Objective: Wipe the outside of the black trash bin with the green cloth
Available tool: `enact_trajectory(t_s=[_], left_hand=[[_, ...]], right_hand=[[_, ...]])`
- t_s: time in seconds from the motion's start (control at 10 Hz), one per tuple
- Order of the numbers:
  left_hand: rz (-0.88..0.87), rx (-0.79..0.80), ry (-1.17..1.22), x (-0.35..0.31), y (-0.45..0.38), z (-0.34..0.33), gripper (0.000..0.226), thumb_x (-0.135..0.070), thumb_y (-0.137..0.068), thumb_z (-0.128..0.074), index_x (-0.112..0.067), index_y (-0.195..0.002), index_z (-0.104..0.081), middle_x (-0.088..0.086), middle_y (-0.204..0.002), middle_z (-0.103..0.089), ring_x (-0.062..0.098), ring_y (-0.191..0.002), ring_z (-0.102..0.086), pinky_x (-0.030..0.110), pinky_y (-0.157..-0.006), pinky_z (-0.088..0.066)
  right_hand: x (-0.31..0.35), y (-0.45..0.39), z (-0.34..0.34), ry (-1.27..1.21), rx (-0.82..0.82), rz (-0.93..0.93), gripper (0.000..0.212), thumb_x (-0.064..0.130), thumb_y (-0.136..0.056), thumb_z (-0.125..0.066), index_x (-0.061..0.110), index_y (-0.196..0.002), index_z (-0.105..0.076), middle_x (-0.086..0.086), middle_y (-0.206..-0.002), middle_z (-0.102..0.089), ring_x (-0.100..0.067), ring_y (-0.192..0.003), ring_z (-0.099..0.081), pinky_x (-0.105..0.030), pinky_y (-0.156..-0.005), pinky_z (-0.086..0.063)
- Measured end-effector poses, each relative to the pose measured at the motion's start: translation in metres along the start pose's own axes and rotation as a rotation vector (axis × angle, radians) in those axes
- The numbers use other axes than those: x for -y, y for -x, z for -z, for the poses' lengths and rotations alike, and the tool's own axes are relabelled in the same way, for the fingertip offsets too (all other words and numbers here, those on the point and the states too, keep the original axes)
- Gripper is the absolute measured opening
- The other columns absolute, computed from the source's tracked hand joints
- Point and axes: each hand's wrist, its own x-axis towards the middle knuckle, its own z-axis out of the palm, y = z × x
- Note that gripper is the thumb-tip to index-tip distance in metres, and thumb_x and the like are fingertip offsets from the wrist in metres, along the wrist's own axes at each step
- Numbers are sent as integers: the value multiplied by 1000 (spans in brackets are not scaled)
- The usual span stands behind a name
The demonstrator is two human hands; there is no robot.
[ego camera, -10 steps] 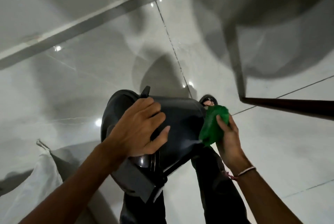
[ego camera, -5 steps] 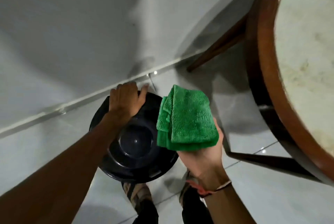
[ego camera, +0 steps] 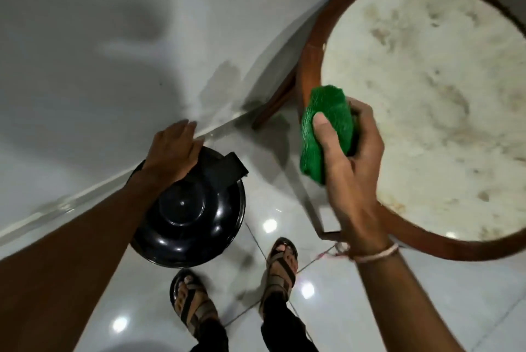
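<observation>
The black trash bin (ego camera: 193,215) stands upright on the tiled floor by the wall, seen from above with its glossy round lid shut. My left hand (ego camera: 173,152) rests flat on the far rim of the lid, fingers together and pointing at the wall. My right hand (ego camera: 353,158) is raised to the right of the bin, over the edge of a round table, and grips the folded green cloth (ego camera: 327,129) with the thumb across it. The cloth is well apart from the bin.
A round marble-topped table with a dark wooden rim (ego camera: 310,47) fills the right side; its legs reach the floor near the bin. The grey wall and skirting (ego camera: 85,195) run behind the bin. My sandalled feet (ego camera: 281,263) stand just in front of it.
The bin went from tilted on its side to upright on the floor. My right hand lifted the cloth off the bin and up to the right. The view rose.
</observation>
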Motion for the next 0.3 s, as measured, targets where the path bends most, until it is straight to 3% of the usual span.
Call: enact_trajectory(t_s=[0.1,0.2,0.3], left_hand=[[-151,-215,-36,-41,20,38,56,-32,-106,-45,7,-144,-58,36,-146,-59,52,-132,-63,62,-106,-52],[-278,-384,-120,-85,31,98,52,-31,-102,-51,3,-140,-65,31,-141,-65,48,-124,-70,61,-97,-60],[-396,-495,-195,-120,34,140,51,-36,-101,-59,-4,-140,-67,25,-142,-67,40,-125,-72,54,-97,-62]], right_hand=[[-3,-42,42,714,-6,271,33,34,-101,-61,18,-130,-58,-6,-132,-64,-24,-120,-58,-30,-97,-48],[-2,-76,67,1086,181,134,41,33,-104,-57,13,-140,-55,-18,-151,-51,-42,-137,-46,-53,-103,-50],[-8,-77,77,1215,352,28,55,45,-109,-42,18,-156,-38,-19,-170,-27,-41,-158,-24,-61,-123,-30]])
